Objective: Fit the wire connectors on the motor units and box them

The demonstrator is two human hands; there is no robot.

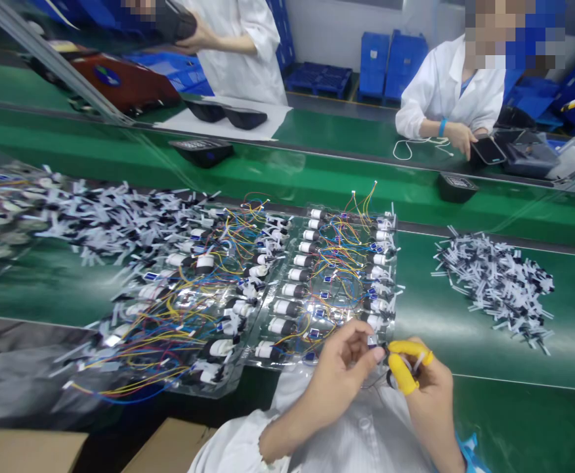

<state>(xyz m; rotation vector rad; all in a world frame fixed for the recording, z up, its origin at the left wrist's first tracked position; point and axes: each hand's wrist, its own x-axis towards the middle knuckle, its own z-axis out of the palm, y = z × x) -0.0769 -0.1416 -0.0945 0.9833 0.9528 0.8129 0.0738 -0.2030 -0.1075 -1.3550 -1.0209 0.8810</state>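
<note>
Two hands, left hand (339,378) and right hand (430,401), pinching one small wired part (379,353) beside a clear tray (262,360)

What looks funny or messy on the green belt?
The clear plastic tray on the left juts past the front edge of the green conveyor belt. Its tangled colored wires droop over the dark gap below, which looks a bit unsteady.

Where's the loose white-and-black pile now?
In the head view, the pile lies on the green belt, right of the clear trays of wired parts.
</note>
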